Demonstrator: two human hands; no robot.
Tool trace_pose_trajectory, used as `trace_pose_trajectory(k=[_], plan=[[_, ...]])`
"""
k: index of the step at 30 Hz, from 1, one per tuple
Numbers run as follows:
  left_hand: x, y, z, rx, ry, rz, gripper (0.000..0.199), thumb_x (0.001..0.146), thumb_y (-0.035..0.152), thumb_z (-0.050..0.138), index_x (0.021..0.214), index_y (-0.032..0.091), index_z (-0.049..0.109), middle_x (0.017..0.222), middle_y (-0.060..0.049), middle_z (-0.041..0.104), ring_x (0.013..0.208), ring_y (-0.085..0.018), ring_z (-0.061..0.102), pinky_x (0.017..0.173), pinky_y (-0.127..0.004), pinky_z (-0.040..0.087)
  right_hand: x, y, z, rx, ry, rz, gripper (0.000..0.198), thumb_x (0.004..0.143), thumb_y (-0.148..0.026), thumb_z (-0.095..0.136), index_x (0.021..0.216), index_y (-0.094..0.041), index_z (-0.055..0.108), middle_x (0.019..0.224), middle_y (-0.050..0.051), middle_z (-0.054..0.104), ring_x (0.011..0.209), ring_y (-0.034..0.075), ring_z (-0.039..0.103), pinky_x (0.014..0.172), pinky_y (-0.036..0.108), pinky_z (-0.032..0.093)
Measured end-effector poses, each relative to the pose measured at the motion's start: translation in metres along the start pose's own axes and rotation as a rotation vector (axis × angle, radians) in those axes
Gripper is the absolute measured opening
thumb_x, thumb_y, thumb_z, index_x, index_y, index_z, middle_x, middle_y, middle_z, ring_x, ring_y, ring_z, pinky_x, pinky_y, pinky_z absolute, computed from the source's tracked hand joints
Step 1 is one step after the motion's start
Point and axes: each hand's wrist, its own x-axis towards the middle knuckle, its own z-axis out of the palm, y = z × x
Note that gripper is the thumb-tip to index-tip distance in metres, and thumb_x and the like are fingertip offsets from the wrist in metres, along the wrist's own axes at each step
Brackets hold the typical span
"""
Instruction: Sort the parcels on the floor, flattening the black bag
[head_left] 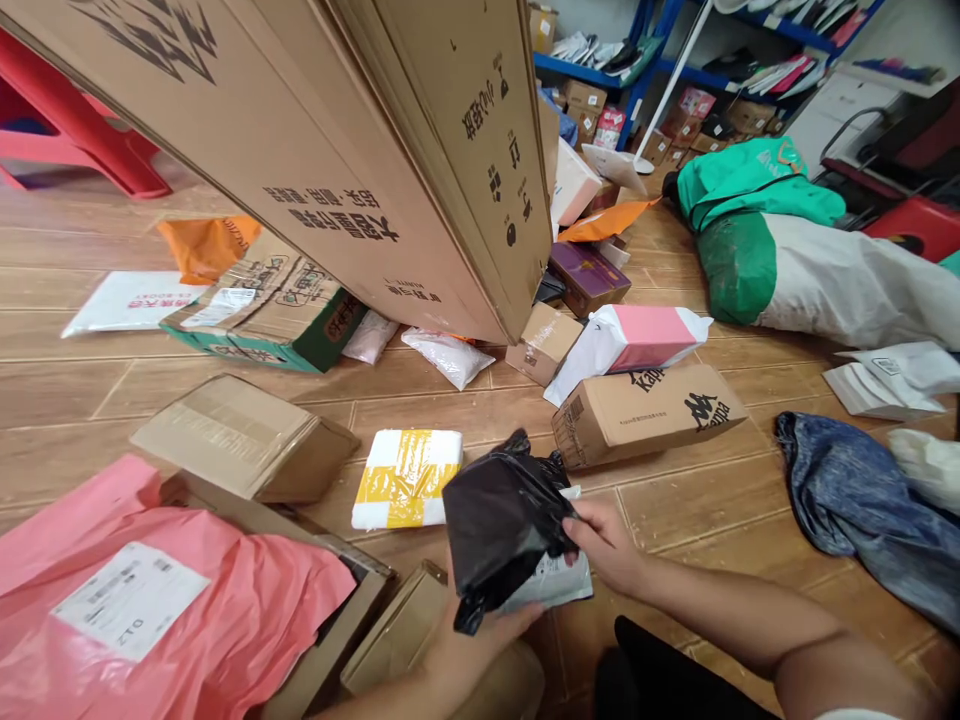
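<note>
I have a black plastic parcel (501, 520) in both hands, held low just above the floor (675, 500) in front of me. My right hand (609, 545) grips its right edge, thumb on top and fingers (581, 527) closed over the crumpled film. My left hand (480, 640) takes it from below, fingers curled shut around the bottom edge. A grey mailer (555, 582) sits behind the black one, pinched in the same hold.

Just beyond the parcel lies a white packet with yellow tape (407, 477), and to its right a brown Kappa box (649, 412) on its side. A plain brown carton (244, 435) lies to the left. Nearest my left arm is a pink mailer (150, 600) with a white label, resting on an opened cardboard box (337, 640). A big tall carton (360, 150) leans overhead. On the right, a blue garment (855, 500) is spread on the floor
</note>
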Motion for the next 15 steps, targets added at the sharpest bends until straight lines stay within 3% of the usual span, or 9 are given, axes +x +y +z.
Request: trace_pose_trajectory(k=[2,5,8,11,13,15], plan=[[0.004,-0.009,0.009,0.043,0.131,0.022,0.064,0.06,0.042,0.076,0.114,0.021,0.05,0.115,-0.011,0.056,0.118,-0.033,0.052,0.104,-0.053,0.045,-0.028,-0.011,-0.003,0.031,-0.089,0.027,0.049,0.096,-0.048,0.04,0.057,-0.02,0.05,0.048,-0.001,0.052,0.045,0.012,0.05,0.047,0.023,0.036],[0.003,-0.02,0.008,0.027,0.143,-0.054,0.071,0.056,0.036,0.071,0.118,0.014,0.043,0.122,-0.017,0.043,0.115,-0.033,0.054,0.097,-0.052,0.05,-0.048,-0.021,-0.017,-0.079,-0.108,0.032,0.05,0.095,-0.049,0.04,0.054,-0.022,0.047,0.047,0.0,0.053,0.047,0.014,0.052,0.049,0.025,0.036],[-0.01,-0.028,0.001,0.015,0.006,-0.087,0.082,0.062,0.028,0.064,0.135,0.016,0.031,0.134,-0.017,0.035,0.119,-0.029,0.053,0.095,-0.044,0.053,-0.043,-0.022,-0.026,-0.229,-0.049,0.111,0.044,0.093,-0.039,0.043,0.052,-0.022,0.044,0.046,-0.002,0.049,0.045,0.013,0.048,0.048,0.025,0.033],[-0.029,-0.038,0.004,0.045,-0.222,-0.059,0.09,0.062,0.019,0.064,0.143,0.024,0.026,0.144,-0.014,0.033,0.13,-0.027,0.044,0.102,-0.041,0.047,-0.024,-0.004,-0.013,-0.501,-0.078,0.134,0.039,0.084,-0.027,0.052,0.048,-0.02,0.038,0.044,-0.004,0.039,0.043,0.01,0.035,0.047,0.025,0.023],[-0.032,-0.05,0.015,-0.009,-0.351,-0.161,0.103,0.055,0.021,0.071,0.146,0.024,0.022,0.149,-0.017,0.032,0.131,-0.03,0.043,0.101,-0.043,0.047,-0.012,0.022,0.009,-0.644,-0.163,0.076,0.033,0.08,-0.023,0.057,0.05,-0.019,0.044,0.047,-0.004,0.042,0.045,0.01,0.035,0.048,0.026,0.019],[-0.025,-0.066,0.029,-0.105,-0.344,-0.285,0.102,0.052,0.032,0.075,0.141,0.017,0.029,0.143,-0.021,0.043,0.126,-0.033,0.05,0.1,-0.046,0.047,-0.005,0.055,0.033,-0.71,-0.326,-0.087,0.024,0.081,-0.024,0.061,0.059,-0.019,0.056,0.056,-0.003,0.052,0.051,0.011,0.043,0.05,0.026,0.023]])
